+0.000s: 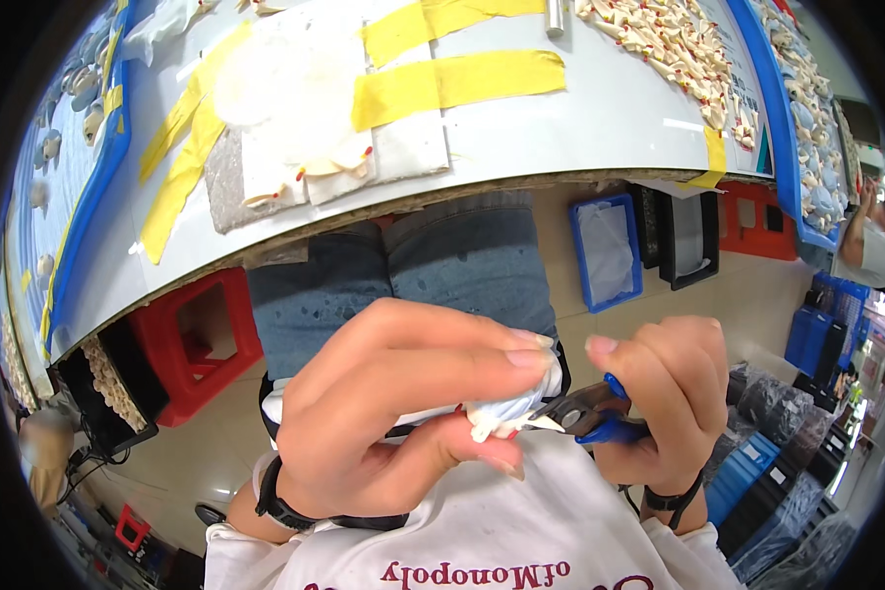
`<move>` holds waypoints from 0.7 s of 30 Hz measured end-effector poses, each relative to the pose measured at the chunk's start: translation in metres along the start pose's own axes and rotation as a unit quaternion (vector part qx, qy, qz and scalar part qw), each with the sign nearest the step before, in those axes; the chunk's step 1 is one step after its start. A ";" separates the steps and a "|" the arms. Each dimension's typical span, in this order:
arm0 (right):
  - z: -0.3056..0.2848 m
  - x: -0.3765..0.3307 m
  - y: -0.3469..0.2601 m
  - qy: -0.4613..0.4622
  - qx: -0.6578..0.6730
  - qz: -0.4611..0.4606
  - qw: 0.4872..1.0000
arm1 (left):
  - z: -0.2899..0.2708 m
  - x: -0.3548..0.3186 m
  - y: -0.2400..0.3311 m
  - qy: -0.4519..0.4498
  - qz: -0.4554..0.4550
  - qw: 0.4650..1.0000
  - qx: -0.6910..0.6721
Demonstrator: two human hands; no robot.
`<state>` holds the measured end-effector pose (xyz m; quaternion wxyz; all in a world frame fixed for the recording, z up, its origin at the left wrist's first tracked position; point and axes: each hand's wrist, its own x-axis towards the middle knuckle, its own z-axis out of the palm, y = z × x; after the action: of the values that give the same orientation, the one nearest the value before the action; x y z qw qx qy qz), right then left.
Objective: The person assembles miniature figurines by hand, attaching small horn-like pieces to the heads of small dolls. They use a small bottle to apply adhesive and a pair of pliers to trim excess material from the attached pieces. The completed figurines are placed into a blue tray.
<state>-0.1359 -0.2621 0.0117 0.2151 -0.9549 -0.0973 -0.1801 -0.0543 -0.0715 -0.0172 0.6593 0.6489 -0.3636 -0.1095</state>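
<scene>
Close to my chest, my left hand pinches a small pale blue and white figure between its thumb and fingers. Part of the figure is hidden behind the fingers. My right hand is closed round the blue handles of a pair of side cutters. Their dark jaws point left and meet the figure's right side, by a pointed cream-coloured bit. Whether the jaws are fully closed on that bit, I cannot tell.
The white table ahead bears yellow tape and a heap of small red-tipped cream pieces. Blue trays of pale parts flank it, one at the left, one at the right. A red stool stands below.
</scene>
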 end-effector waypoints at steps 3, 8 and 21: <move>0.000 -0.002 -0.004 0.002 -0.022 0.013 1.000 | 0.001 0.001 0.002 0.001 -0.004 1.000 0.027; 0.002 -0.008 -0.008 0.016 -0.037 0.030 0.999 | 0.006 0.001 0.005 0.022 0.005 0.998 0.059; 0.005 -0.008 -0.005 -0.077 0.334 0.147 0.928 | 0.002 0.004 0.000 -0.021 0.016 0.999 -0.044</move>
<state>-0.1430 -0.2561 0.0065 0.5378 -0.8422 -0.0263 -0.0295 -0.0530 -0.0759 -0.0159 0.6809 0.6110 -0.3830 -0.1281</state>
